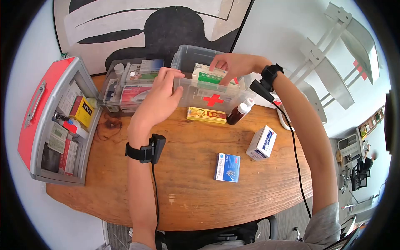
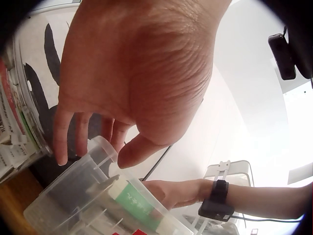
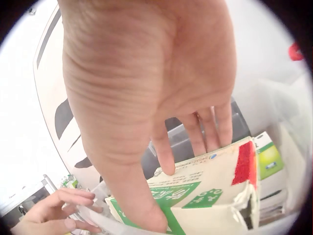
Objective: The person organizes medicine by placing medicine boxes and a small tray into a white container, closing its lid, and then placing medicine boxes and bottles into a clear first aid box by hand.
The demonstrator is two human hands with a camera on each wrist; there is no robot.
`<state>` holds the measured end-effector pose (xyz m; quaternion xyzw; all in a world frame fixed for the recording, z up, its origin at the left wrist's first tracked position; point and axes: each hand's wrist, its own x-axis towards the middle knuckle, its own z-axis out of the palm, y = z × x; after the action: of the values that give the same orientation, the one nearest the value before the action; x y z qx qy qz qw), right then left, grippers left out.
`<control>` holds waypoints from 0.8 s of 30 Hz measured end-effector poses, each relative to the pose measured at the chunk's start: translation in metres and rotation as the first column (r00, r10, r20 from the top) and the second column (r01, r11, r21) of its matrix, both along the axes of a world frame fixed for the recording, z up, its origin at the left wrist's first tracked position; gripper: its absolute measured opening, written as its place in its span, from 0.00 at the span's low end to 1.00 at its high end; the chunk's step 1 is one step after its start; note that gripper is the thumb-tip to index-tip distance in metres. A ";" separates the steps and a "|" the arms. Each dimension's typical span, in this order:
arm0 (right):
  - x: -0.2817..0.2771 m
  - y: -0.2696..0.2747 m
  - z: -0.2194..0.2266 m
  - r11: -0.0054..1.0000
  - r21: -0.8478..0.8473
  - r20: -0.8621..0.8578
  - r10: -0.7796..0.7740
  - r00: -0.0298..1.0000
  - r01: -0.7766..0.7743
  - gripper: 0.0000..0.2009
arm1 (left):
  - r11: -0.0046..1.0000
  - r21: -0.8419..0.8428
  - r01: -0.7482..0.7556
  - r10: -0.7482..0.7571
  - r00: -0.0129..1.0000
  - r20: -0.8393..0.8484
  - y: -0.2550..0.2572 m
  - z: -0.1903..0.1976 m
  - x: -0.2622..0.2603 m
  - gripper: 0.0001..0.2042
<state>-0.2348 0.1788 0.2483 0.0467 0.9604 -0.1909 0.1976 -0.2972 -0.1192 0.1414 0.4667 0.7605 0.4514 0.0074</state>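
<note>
My right hand [image 1: 245,63] reaches into a clear plastic bin [image 1: 192,95] with a red cross on its front. It pinches a cream-and-green medicine box [image 3: 205,188], thumb on the green face and fingers over the far side; one corner of the box is torn. At the bin's left end is my left hand [image 1: 160,99], its fingers loosely bent and fingertips right at the rim. In the left wrist view its thumb and fingers overlap the bin's corner. Other packages inside, such as a green-and-white one [image 3: 269,159], are partly hidden.
A second clear bin [image 1: 109,95] of medicine boxes stands left, beside a red-and-grey first-aid cabinet [image 1: 31,137]. In front are a yellow box [image 1: 206,115], brown bottle [image 1: 236,114], white box [image 1: 261,143] and blue box [image 1: 227,167]. White folding chairs [image 1: 329,62] stand right.
</note>
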 end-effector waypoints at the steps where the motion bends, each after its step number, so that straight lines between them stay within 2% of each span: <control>1: -0.001 -0.001 -0.004 1.000 0.019 -0.025 0.005 1.000 -0.004 0.39 | 1.000 -0.011 -0.006 0.006 1.000 0.010 0.000 0.001 0.001 0.16; 3: -0.004 0.001 -0.015 0.999 0.038 -0.050 0.010 0.999 -0.009 0.38 | 1.000 -0.013 -0.005 0.005 1.000 0.009 0.000 0.001 0.001 0.16; 5: -0.008 0.005 -0.028 0.972 0.206 -0.139 0.147 0.979 -0.116 0.35 | 1.000 -0.016 -0.005 0.005 1.000 0.008 0.000 0.000 0.000 0.16; 6: -0.006 0.003 -0.030 0.972 0.206 -0.139 0.147 0.979 -0.117 0.35 | 1.000 -0.013 0.000 0.000 1.000 0.005 0.001 0.000 0.000 0.16; 8: -0.002 -0.003 -0.034 0.961 0.269 -0.203 0.116 0.972 -0.059 0.35 | 1.000 -0.011 0.004 -0.004 1.000 0.001 0.000 0.000 -0.001 0.16; 14: 0.005 -0.007 -0.033 0.959 0.276 -0.159 -0.012 0.987 0.056 0.41 | 1.000 0.001 0.005 -0.005 1.000 -0.012 0.001 -0.002 -0.002 0.16; 18: 0.009 0.003 -0.040 0.965 0.256 -0.196 -0.007 0.981 0.058 0.47 | 1.000 0.027 0.006 -0.007 1.000 0.029 0.001 0.002 0.002 0.14; 20: 0.008 0.021 -0.056 0.974 0.227 -0.381 0.086 0.921 0.003 0.46 | 0.999 0.029 0.013 -0.014 0.999 0.034 0.000 0.000 0.000 0.14; 21: 0.008 0.023 -0.056 0.974 0.227 -0.380 0.086 0.921 0.002 0.46 | 1.000 0.020 0.012 -0.012 1.000 0.014 0.001 -0.002 -0.002 0.15; 23: 0.008 0.030 -0.055 0.869 0.462 -0.211 0.303 0.929 -0.178 0.34 | 1.000 0.011 0.014 -0.014 1.000 -0.006 0.001 -0.005 -0.004 0.16; 24: 0.011 0.029 -0.055 0.869 0.463 -0.211 0.300 0.930 -0.176 0.34 | 1.000 0.017 0.011 -0.011 1.000 -0.021 0.001 -0.006 -0.004 0.16</control>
<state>-0.2238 0.2075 0.1930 -0.0572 0.9948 0.0502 0.0682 -0.3017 -0.1185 0.1353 0.4757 0.7539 0.4532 -0.0020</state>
